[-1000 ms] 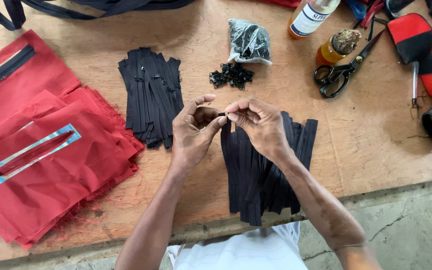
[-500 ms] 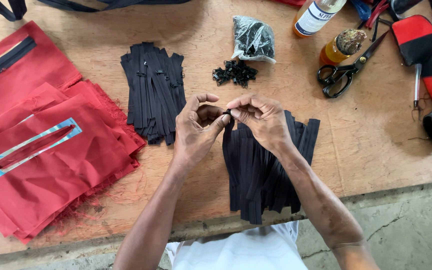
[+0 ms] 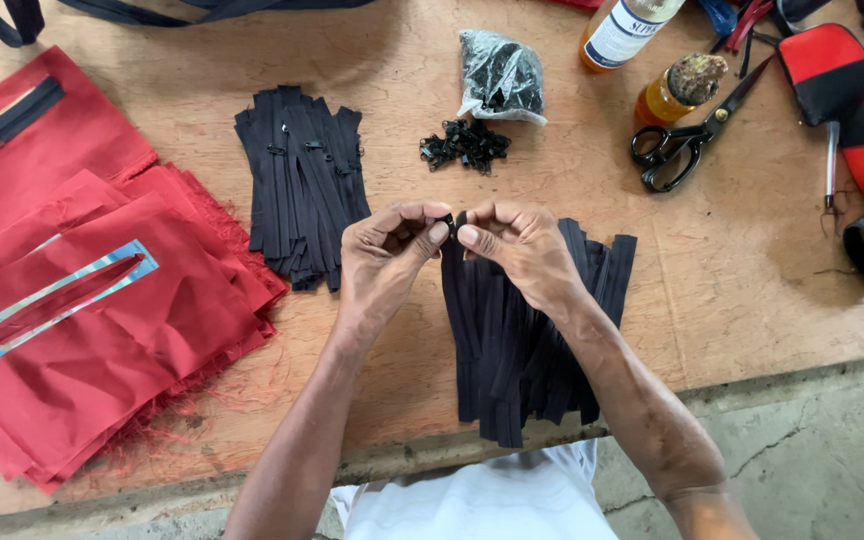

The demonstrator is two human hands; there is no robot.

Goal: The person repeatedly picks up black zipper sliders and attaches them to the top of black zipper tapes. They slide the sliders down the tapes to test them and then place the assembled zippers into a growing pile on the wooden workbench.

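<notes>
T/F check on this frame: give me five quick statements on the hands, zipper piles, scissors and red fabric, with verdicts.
1. Both hands, left hand and right hand, pinch a small black zipper slider between them. True.
2. The scissors lie on the red fabric. False: they lie on the wooden table, far right.
3. A pile of black zipper strips lies under the hands. True.
4. The loose sliders sit beside a plastic bag. True.
5. The second zipper pile is white. False: black.

zipper strips: black | cloth pieces: red | scissors: black handles | template: light blue | table: tan
</notes>
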